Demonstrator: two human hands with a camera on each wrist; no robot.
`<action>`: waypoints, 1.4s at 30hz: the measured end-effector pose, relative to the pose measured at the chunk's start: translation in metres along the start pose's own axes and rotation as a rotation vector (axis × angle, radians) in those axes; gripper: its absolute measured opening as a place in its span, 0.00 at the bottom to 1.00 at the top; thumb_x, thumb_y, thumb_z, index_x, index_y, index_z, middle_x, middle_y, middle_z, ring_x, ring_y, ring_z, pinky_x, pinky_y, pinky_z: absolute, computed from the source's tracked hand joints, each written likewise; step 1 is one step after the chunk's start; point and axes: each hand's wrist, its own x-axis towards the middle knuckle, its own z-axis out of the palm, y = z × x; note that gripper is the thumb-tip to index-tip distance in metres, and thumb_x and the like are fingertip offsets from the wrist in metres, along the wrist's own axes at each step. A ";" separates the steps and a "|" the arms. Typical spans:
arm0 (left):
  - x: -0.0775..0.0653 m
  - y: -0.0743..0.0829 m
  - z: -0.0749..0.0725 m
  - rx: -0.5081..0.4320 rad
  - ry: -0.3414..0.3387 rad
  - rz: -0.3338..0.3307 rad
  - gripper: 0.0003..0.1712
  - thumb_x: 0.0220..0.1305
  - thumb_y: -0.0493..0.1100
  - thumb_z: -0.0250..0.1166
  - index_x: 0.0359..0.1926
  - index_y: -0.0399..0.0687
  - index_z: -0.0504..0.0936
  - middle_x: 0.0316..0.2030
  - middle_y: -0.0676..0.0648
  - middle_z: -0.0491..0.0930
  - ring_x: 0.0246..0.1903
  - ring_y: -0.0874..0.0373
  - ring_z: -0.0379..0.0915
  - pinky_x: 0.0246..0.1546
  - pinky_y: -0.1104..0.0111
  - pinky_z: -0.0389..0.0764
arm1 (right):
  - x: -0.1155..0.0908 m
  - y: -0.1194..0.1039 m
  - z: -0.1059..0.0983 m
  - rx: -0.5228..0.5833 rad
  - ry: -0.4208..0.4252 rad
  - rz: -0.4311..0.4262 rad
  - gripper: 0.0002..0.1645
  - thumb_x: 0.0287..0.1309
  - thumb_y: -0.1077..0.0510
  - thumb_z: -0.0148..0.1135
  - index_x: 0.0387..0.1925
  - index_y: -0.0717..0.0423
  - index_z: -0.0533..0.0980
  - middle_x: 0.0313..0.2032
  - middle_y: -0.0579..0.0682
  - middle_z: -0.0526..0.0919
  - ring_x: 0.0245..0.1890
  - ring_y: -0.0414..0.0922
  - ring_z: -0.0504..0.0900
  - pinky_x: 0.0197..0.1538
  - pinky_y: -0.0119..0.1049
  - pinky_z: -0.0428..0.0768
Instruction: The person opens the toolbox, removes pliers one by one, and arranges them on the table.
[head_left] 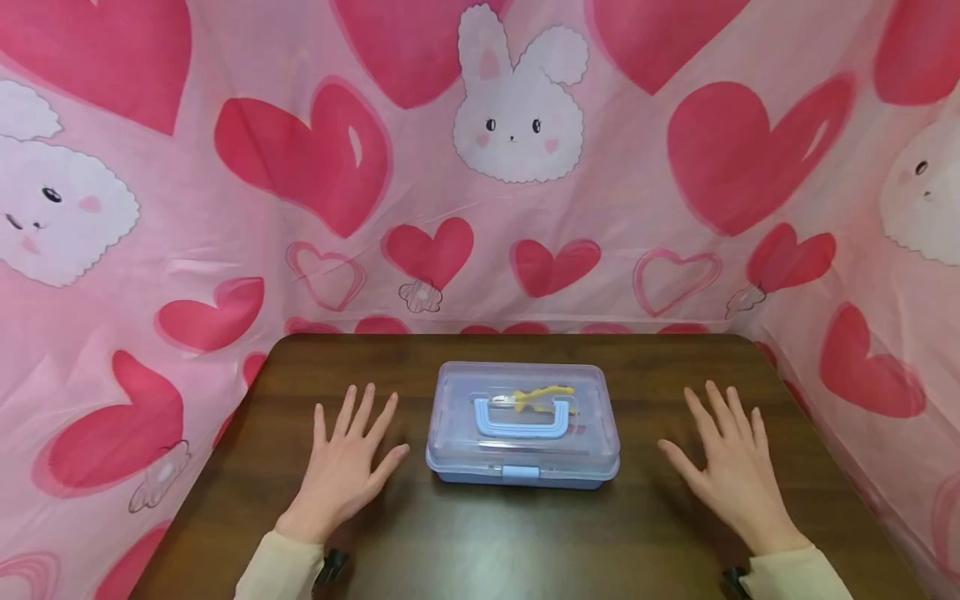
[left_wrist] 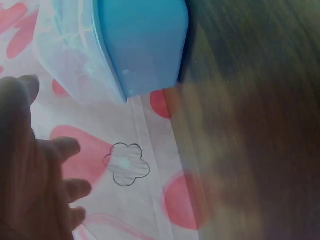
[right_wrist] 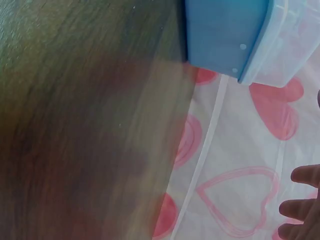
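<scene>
A plastic storage box with a see-through lid and a blue base sits in the middle of the table. Its lid is closed, with a light blue handle folded on top and a latch at the front. Through the lid shows a yellow-handled tool like pliers. To the left of the box, my left hand has its fingers spread and holds nothing. My right hand is spread likewise on the other side, apart from the box. Both wrist views catch the blue base from its ends.
The brown wooden table has rounded far corners. Around it hangs a pink cloth printed with hearts and white rabbits, close behind the far edge and along both sides.
</scene>
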 end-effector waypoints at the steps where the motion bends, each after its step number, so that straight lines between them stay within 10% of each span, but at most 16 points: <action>1: 0.000 0.001 0.000 -0.018 0.012 -0.003 0.44 0.69 0.65 0.62 0.79 0.53 0.66 0.79 0.36 0.57 0.80 0.35 0.43 0.74 0.30 0.31 | 0.000 -0.001 -0.001 0.011 0.011 -0.003 0.49 0.65 0.37 0.67 0.77 0.59 0.63 0.75 0.72 0.60 0.79 0.68 0.48 0.79 0.67 0.36; 4: 0.002 0.003 0.000 -0.094 0.092 0.001 0.31 0.70 0.59 0.65 0.65 0.47 0.79 0.66 0.37 0.74 0.72 0.38 0.61 0.72 0.31 0.51 | 0.000 -0.004 -0.002 0.071 0.075 -0.013 0.42 0.62 0.46 0.72 0.70 0.62 0.70 0.68 0.71 0.70 0.72 0.69 0.63 0.73 0.69 0.57; 8: 0.006 0.009 0.000 -0.171 0.236 0.043 0.09 0.70 0.48 0.68 0.35 0.49 0.80 0.33 0.50 0.77 0.38 0.51 0.75 0.46 0.54 0.79 | -0.001 -0.016 -0.006 0.210 0.126 0.010 0.26 0.60 0.60 0.74 0.59 0.58 0.79 0.53 0.59 0.83 0.54 0.50 0.79 0.54 0.35 0.78; 11: 0.009 0.016 0.001 -0.225 0.326 0.083 0.16 0.68 0.41 0.68 0.25 0.54 0.72 0.22 0.57 0.65 0.25 0.61 0.63 0.27 0.68 0.70 | -0.003 -0.030 -0.008 0.325 0.109 0.038 0.18 0.61 0.65 0.72 0.52 0.52 0.82 0.45 0.49 0.86 0.43 0.34 0.78 0.37 0.18 0.74; 18: 0.011 0.037 0.004 -0.350 0.402 0.112 0.21 0.65 0.36 0.70 0.24 0.57 0.68 0.22 0.60 0.60 0.22 0.68 0.56 0.21 0.76 0.63 | -0.005 -0.064 -0.002 0.476 0.063 -0.024 0.17 0.58 0.71 0.72 0.42 0.47 0.83 0.30 0.38 0.82 0.28 0.32 0.77 0.26 0.25 0.74; 23: 0.014 0.047 0.008 -0.469 0.348 0.022 0.17 0.68 0.38 0.69 0.27 0.57 0.72 0.22 0.56 0.67 0.22 0.66 0.62 0.22 0.74 0.68 | -0.008 -0.087 0.007 0.575 0.008 -0.086 0.17 0.58 0.72 0.71 0.41 0.48 0.83 0.28 0.39 0.83 0.26 0.31 0.78 0.26 0.25 0.76; 32: 0.014 0.043 0.022 -0.895 0.068 -0.380 0.15 0.74 0.53 0.65 0.46 0.46 0.79 0.32 0.48 0.79 0.29 0.54 0.77 0.29 0.66 0.84 | -0.014 -0.119 0.033 0.808 -0.226 -0.088 0.07 0.70 0.64 0.65 0.44 0.50 0.84 0.34 0.45 0.90 0.29 0.36 0.85 0.25 0.32 0.81; 42: 0.020 0.052 0.030 -1.083 -0.092 -0.476 0.25 0.74 0.57 0.64 0.57 0.40 0.79 0.38 0.44 0.82 0.25 0.52 0.77 0.29 0.65 0.85 | -0.020 -0.122 0.059 0.912 -0.551 0.139 0.15 0.74 0.52 0.62 0.48 0.60 0.86 0.38 0.51 0.91 0.30 0.37 0.87 0.26 0.36 0.85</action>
